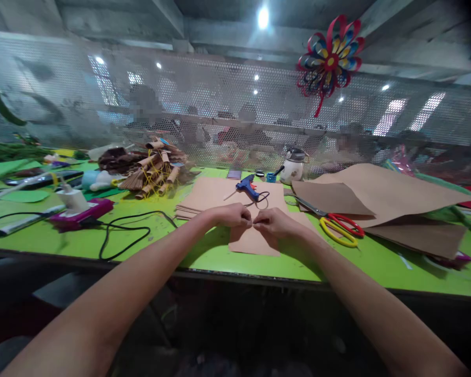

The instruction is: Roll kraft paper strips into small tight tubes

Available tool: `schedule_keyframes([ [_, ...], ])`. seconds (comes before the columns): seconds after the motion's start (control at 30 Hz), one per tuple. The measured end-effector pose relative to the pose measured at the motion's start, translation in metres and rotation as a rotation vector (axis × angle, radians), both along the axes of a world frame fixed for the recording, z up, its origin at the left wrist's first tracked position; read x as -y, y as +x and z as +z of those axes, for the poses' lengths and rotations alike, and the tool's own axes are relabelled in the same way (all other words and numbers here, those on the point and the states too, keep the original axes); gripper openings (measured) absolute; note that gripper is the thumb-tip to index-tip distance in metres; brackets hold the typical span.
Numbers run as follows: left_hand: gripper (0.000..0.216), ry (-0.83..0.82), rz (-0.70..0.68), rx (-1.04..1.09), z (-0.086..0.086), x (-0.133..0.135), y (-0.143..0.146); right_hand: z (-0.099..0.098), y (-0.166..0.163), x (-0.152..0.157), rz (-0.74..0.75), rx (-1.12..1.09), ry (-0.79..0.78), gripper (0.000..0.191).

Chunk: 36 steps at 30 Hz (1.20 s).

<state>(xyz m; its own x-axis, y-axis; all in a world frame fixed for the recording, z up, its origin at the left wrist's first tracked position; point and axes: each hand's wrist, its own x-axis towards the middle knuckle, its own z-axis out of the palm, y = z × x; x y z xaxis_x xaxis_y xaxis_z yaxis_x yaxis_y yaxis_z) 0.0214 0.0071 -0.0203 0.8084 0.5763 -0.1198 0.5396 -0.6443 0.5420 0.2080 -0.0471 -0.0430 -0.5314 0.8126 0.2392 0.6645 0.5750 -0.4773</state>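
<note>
Close together over a brown paper sheet (254,246), my two hands almost meet at the fingertips. My left hand (233,215) is closed in a pinch, and so is my right hand (273,222). Whatever lies between the fingertips is too small or hidden to make out. Just beyond the hands, a blue glue gun (248,187) rests on larger brown paper sheets (204,192), its nozzle towards the left. To the right, scissors (339,229) with one red and one yellow handle lie partly on brown paper.
Left on the green table (204,251) are a magenta power strip (82,213), a black cable (127,230) and a bundle of brown paper rolls (157,170). A white jar (292,166) stands behind; large brown paper (388,191) covers the right. A perforated screen (220,89) rises beyond.
</note>
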Motion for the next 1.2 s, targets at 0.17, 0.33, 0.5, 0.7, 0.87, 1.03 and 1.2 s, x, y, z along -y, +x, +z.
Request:
schedule_keyframes([
  [0.17, 0.027, -0.027, -0.027, -0.089, 0.005, -0.005, 0.006, 0.008, 0.007, 0.002, 0.019, -0.075, -0.144, 0.024],
  [0.33, 0.025, -0.005, -0.019, -0.051, -0.003, 0.006, 0.002, 0.003, 0.004, 0.008, 0.04, -0.051, -0.099, 0.023],
  [0.5, 0.024, 0.119, 0.018, -0.044, -0.007, 0.013, 0.003, -0.002, 0.001, 0.007, 0.007, 0.004, -0.001, 0.02],
  [0.7, 0.022, 0.241, 0.064, -0.013, -0.009, 0.02, 0.004, -0.002, -0.001, 0.006, 0.01, 0.022, 0.077, 0.014],
  [0.87, 0.021, 0.321, 0.034, 0.02, -0.013, 0.023, 0.002, -0.003, -0.003, 0.007, 0.003, 0.03, 0.117, 0.01],
  [1.03, 0.019, 0.374, -0.013, 0.029, -0.017, 0.019, 0.0, -0.004, -0.003, 0.009, 0.004, 0.027, 0.115, 0.008],
  [1.2, 0.017, 0.415, -0.082, 0.036, -0.021, 0.014, -0.002, -0.007, 0.0, 0.006, 0.025, 0.049, 0.101, 0.007],
])
